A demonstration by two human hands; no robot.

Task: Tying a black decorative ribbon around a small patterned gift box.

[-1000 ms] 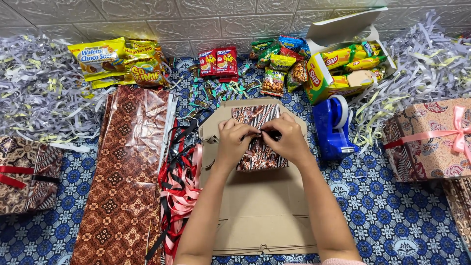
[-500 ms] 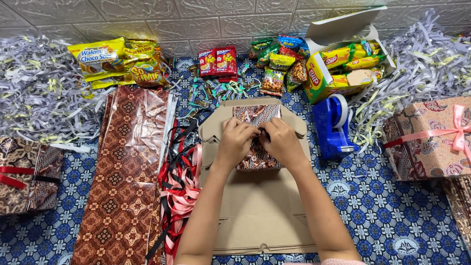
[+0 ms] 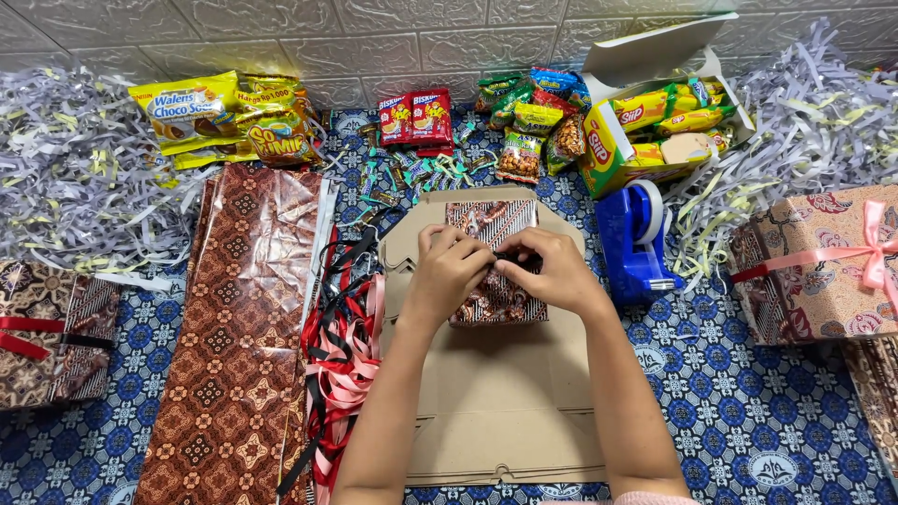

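Batik-wrapped small box [image 3: 496, 281] sits on flat cardboard [image 3: 505, 402], left hand [image 3: 449, 271] and right hand [image 3: 552, 271] pinching its wrap fold together, mid-wrapping.

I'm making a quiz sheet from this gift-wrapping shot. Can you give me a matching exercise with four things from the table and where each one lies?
Things:
1. blue tape dispenser
2. stack of brown patterned wrapping paper
3. gift box with pink ribbon
4. small wrapped box

Places:
A. far right of the table
B. under both hands, on the flat cardboard
C. just right of the cardboard
D. left of the tangle of red and black ribbons

Pairs: 1-C, 2-D, 3-A, 4-B. The left hand and right hand both press on the small wrapped box.
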